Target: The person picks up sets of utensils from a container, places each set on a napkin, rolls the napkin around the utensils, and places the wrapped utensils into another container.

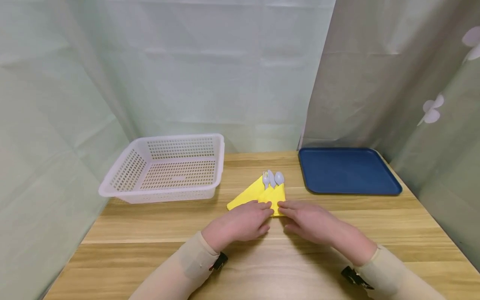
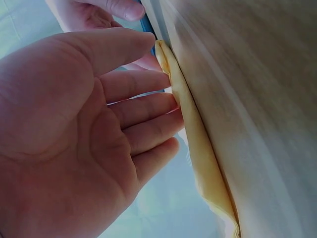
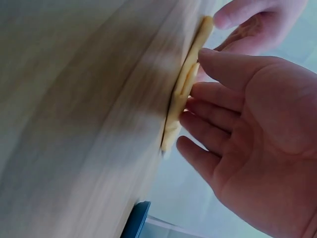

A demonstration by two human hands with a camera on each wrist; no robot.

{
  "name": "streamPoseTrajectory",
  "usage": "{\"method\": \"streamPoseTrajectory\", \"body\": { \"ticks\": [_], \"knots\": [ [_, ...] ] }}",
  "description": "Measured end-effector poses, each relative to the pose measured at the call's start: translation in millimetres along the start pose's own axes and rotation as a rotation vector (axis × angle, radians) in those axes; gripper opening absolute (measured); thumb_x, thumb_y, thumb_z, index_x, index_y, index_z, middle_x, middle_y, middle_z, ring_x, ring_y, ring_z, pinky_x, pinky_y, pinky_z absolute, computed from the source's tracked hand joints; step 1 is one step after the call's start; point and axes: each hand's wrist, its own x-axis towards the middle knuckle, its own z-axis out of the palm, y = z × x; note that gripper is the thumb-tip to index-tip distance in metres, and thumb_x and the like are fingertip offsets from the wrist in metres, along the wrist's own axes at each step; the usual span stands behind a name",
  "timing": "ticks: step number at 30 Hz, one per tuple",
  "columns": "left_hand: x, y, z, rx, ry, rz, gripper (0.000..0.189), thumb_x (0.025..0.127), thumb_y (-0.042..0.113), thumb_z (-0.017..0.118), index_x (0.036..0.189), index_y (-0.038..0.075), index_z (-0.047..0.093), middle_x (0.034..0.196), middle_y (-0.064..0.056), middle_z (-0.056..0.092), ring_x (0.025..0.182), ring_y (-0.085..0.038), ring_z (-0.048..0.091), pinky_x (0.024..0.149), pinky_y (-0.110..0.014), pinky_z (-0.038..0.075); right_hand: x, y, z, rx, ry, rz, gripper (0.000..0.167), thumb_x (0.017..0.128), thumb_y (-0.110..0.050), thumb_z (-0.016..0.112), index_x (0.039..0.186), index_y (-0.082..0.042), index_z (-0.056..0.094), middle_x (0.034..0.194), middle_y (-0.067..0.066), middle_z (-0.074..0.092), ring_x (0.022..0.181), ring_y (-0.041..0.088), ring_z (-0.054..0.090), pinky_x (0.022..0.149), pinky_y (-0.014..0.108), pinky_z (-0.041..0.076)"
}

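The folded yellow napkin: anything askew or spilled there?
The folded yellow napkin looks slightly lopsided: a pointed flap juts out on the left, while its right edge runs fairly straight. The pale grey fork, knife and spoon poke out together; no spill shows.

Plain cream sleeves [image 1: 170, 271] end in snug cuffs [image 1: 198, 255], each with a small black device [image 1: 220, 261].

No words, numbers or signs can be read — not in any view; the small patch [image 1: 178, 178] in the white basket [image 1: 161, 191] is too blurry to tell.
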Motion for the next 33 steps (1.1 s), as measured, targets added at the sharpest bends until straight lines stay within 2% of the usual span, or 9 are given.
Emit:
{"method": "streamPoseTrajectory", "body": {
  "ticks": [4,10,17,29,33],
  "knots": [
    [-0.9,0.2,-0.5,0.001,0.015,0.012,0.048,0.112,0.031,0.065,0.151,0.004,0.063,0.161,-0.015,0.058,0.15,-0.025,0.054,0.126,-0.042,0.037,-1.1,-4.6,0.3,-0.017,-0.012,0.004,0.054,0.104,-0.025,0.079,0.149,0.001,0.065,0.158,0.016,0.06,0.141,0.035,0.062,0.112,0.052,0.053],
    [-1.5,-0.4,-1.0,0.003,0.028,0.026,0.047,0.112,0.029,0.065,0.15,0.003,0.064,0.159,-0.015,0.059,0.15,-0.024,0.054,0.126,-0.043,0.038,-1.4,-9.2,2.4,-0.05,0.032,-0.026,0.055,0.101,-0.024,0.082,0.147,0.002,0.067,0.155,0.018,0.062,0.14,0.037,0.062,0.111,0.053,0.053],
    [-1.2,-3.2,0.5,-0.003,0.047,0.047,0.043,0.111,0.025,0.065,0.148,0.002,0.064,0.158,-0.015,0.06,0.15,-0.024,0.054,0.125,-0.043,0.038,-0.6,-17.3,3.5,-0.058,0.013,0.012,0.057,0.103,-0.022,0.08,0.152,0.002,0.063,0.158,0.018,0.06,0.144,0.039,0.058,0.115,0.056,0.049],
    [-1.0,-2.5,0.0,-0.007,0.058,0.042,0.042,0.112,0.025,0.065,0.148,0.004,0.065,0.156,-0.013,0.062,0.149,-0.023,0.055,0.125,-0.041,0.039,-1.9,-17.3,4.2,-0.089,0.022,0.002,0.056,0.103,-0.022,0.079,0.152,0.002,0.063,0.156,0.019,0.061,0.143,0.038,0.059,0.114,0.056,0.049],
    [-3.4,-0.8,-0.8,0.001,0.058,0.02,0.043,0.111,0.026,0.065,0.148,0.004,0.065,0.156,-0.012,0.063,0.148,-0.022,0.056,0.125,-0.04,0.039,-0.8,-18.4,3.9,-0.1,0.031,-0.011,0.056,0.103,-0.022,0.08,0.151,0.002,0.063,0.155,0.018,0.062,0.142,0.037,0.06,0.113,0.055,0.05]
  ]
}}
